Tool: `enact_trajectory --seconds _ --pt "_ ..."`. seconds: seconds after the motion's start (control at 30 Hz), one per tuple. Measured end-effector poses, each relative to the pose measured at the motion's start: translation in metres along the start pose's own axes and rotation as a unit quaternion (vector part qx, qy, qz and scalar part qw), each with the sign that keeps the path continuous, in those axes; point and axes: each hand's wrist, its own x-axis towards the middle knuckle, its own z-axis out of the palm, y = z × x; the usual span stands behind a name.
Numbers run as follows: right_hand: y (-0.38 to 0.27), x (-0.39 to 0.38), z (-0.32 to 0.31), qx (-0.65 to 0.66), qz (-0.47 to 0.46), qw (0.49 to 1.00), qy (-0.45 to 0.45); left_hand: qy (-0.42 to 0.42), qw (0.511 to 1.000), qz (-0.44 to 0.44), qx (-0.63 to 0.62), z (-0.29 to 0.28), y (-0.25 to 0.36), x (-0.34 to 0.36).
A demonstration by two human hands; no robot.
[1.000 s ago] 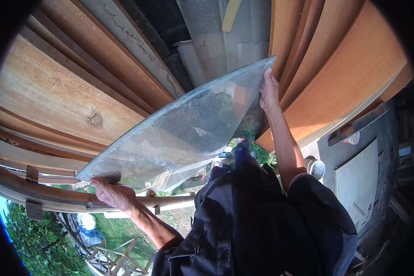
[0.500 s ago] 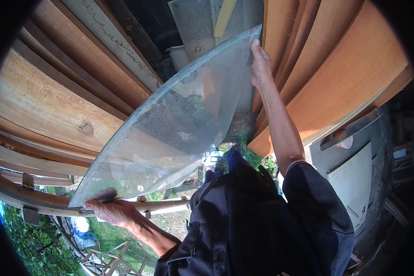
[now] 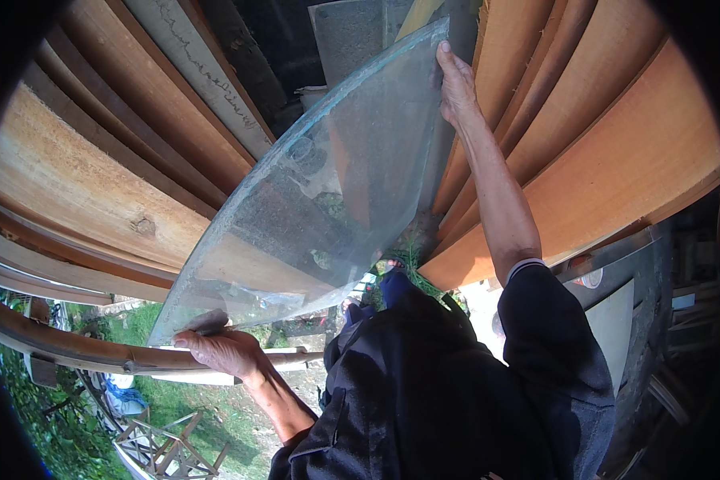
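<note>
A large sheet of clear glass (image 3: 296, 192) is held up in front of me between my two hands, tilted, its thick greenish edge uppermost. My left hand (image 3: 222, 352) grips its lower left corner, the thumb on the near face and the fingers partly seen through the pane. Up at the far right corner, my right hand (image 3: 458, 84) is closed round the edge with the arm stretched out. The ground and some boards show through the dusty glass.
Long wooden planks (image 3: 96, 184) lean on the left, and more reddish planks (image 3: 600, 160) stand on the right, close to my right arm. A wooden rail (image 3: 80, 350) runs below my left hand. A wooden frame (image 3: 168, 452) stands on the grass at lower left.
The glass and both hands have shifted within the view: the left corner lies farther right and slightly higher, the right corner higher. My grip on both corners is unchanged.
</note>
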Motion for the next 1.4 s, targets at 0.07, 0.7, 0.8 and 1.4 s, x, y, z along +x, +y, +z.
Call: enact_trajectory --seconds 0.07,0.7,0.8,1.4 --pt "0.001 0.01 -0.003 -0.007 -0.002 1.0 0.0 -0.009 1.0 0.006 0.011 0.01 -0.006 -0.007" --pt "0.018 0.072 -0.044 -0.048 0.033 0.998 -0.022 0.033 0.997 -0.008 0.065 0.095 -0.052 -0.043" --pt "0.027 0.084 -0.052 -0.026 0.023 0.999 -0.016 0.025 0.997 -0.027 0.073 0.095 -0.064 -0.041" --pt "0.037 0.087 -0.057 0.028 0.034 0.996 0.081 -0.009 0.997 0.022 0.075 0.134 -0.078 -0.044"
